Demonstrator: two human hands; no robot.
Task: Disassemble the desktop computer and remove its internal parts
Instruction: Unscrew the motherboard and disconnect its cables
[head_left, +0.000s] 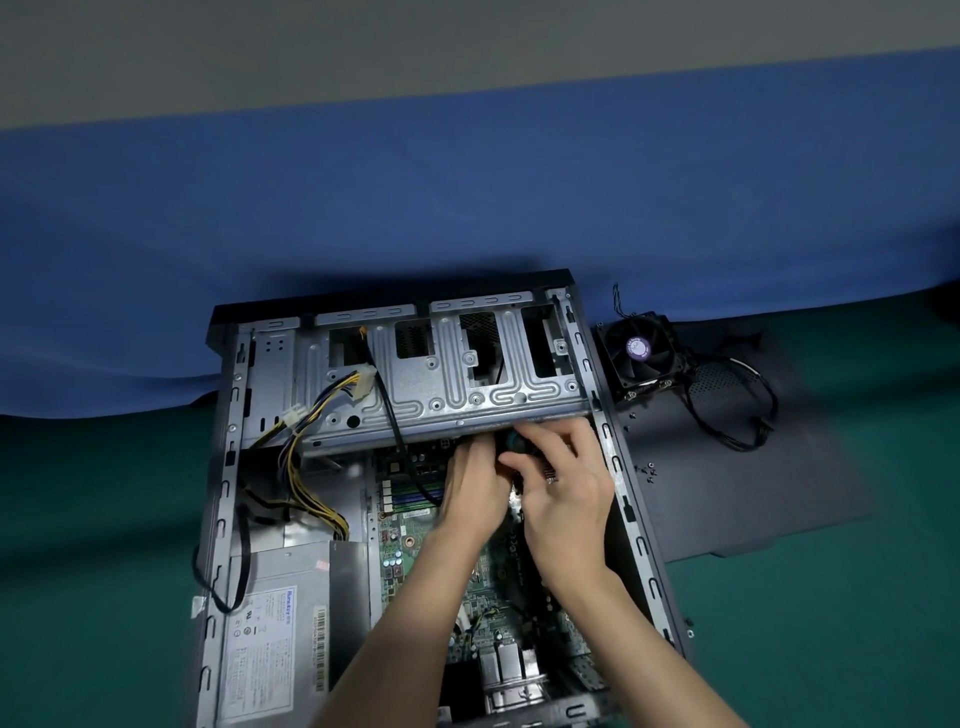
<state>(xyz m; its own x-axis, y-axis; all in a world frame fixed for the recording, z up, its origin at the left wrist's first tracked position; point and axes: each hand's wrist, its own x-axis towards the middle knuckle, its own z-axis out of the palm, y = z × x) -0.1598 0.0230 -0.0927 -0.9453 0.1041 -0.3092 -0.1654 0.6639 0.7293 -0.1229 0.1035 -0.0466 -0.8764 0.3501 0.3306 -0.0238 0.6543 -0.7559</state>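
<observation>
**A:** Where did the computer sit?

**B:** One open case (223, 467) lay on its side at six o'clock on the desk (78, 519), insides up for reach. One side panel (753, 493) lay flat at its three o'clock, likely as a tray.

**A:** Parts?

**B:** One power supply (275, 623) at the case's seven o'clock and one motherboard (410, 551), both inside. One fan (639, 353) sat on the panel, beside loose screws (647, 467) too small to count.

**A:** Hands?

**B:** Two, meeting at the board's one o'clock. The right hand (566, 488) curled round one green-handled tool (514, 441), probably a screwdriver. The left hand (475, 493) hid its fingers, so I couldn't tell.

head view, steeply down, close
</observation>
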